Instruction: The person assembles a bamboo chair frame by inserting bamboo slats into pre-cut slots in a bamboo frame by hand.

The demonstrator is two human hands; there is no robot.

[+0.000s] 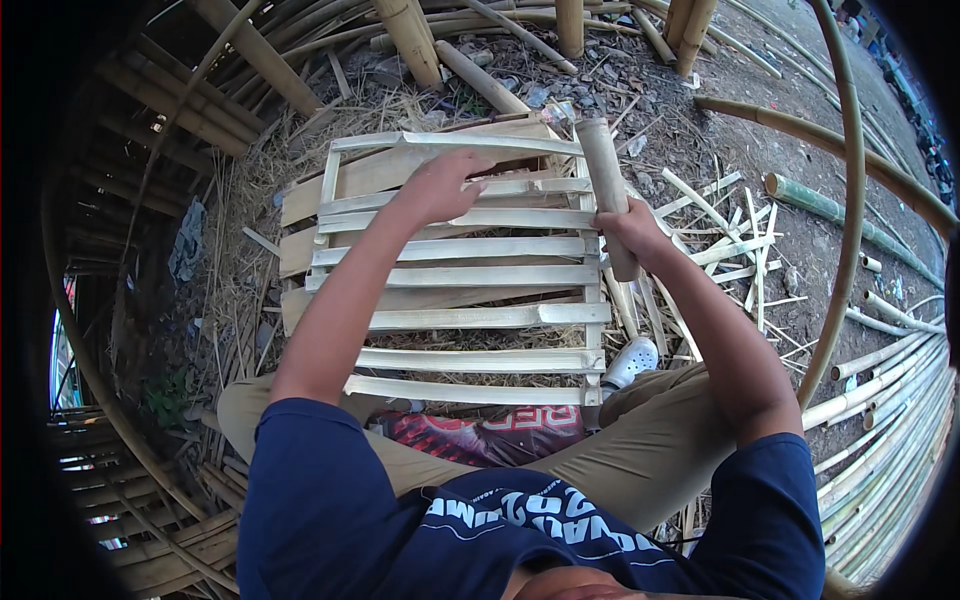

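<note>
While the right hand wraps round a thick bamboo piece at the right edge of the slatted frame, the left hand, thumb and fingers parted, is above its far slats; wide boards lie beneath.

Even daylight, soft shadows | left bamboo wall dim | slats bright | rim black, edges warped | upper-right clutter seems blurred to me

- I see my left arm reaching forward and inward; left hand palm-down, thumb and index parted.
- My right arm angles inward, right hand gripping.
</note>
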